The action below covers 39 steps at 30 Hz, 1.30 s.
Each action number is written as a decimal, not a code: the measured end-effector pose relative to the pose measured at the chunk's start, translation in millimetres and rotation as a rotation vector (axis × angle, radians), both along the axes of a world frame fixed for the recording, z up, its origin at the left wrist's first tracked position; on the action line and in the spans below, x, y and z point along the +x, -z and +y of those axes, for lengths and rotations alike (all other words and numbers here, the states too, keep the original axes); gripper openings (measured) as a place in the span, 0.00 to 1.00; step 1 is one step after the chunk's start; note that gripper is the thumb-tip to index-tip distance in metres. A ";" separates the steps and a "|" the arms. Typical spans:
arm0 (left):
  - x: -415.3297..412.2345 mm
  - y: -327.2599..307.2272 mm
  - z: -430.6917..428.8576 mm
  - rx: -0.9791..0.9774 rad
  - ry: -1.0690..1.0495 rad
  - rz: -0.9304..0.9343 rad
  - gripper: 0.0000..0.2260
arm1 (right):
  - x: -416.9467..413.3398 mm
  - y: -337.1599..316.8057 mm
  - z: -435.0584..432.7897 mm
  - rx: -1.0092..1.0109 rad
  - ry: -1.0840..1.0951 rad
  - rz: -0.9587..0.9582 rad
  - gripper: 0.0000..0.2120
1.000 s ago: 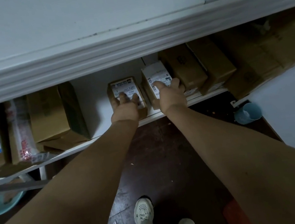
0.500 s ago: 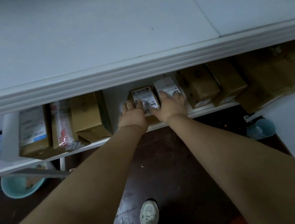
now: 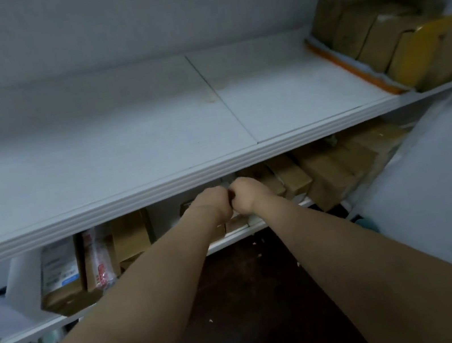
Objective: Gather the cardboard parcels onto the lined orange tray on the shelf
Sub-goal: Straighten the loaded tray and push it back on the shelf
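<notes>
Parcels [image 3: 366,31]: a row of brown cardboard ones stands packed on the tray, blurred; a yellow disc [image 3: 425,45] leans against the nearest.
Tray [image 3: 351,68]: orange, with pale lining showing along its rim; it sits at the far right end of the upper shelf [image 3: 125,146], close to the front edge.
Lower shelf [image 3: 230,241]: holds more cardboard. A tight group [image 3: 327,175] lies on the right, just beside the right grip. Well to the left stand a plain box [image 3: 130,235], a red-printed packet [image 3: 100,258] and a labelled box [image 3: 59,274].
Left grip [image 3: 212,206]: reaches under the upper shelf's lip and lies over a small parcel [image 3: 235,225] at the front of the lower shelf. The lip hides the fingers, so I cannot tell whether it is clenched, released or grasping.
Right grip [image 3: 248,196]: side by side with the left grip and touching it, in the same reach. Its fingers are hidden too, so I cannot tell its state.
Floor [image 3: 253,286]: dark, below both forearms.
</notes>
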<state>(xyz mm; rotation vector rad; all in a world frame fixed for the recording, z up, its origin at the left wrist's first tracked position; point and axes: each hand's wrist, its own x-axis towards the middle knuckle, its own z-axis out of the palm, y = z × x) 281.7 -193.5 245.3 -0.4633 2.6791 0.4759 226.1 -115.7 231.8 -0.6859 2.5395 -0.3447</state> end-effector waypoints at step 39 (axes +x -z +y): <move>-314.1 -87.3 287.8 -0.102 0.212 0.187 0.22 | -313.8 -82.7 383.5 -0.697 1.094 0.048 0.08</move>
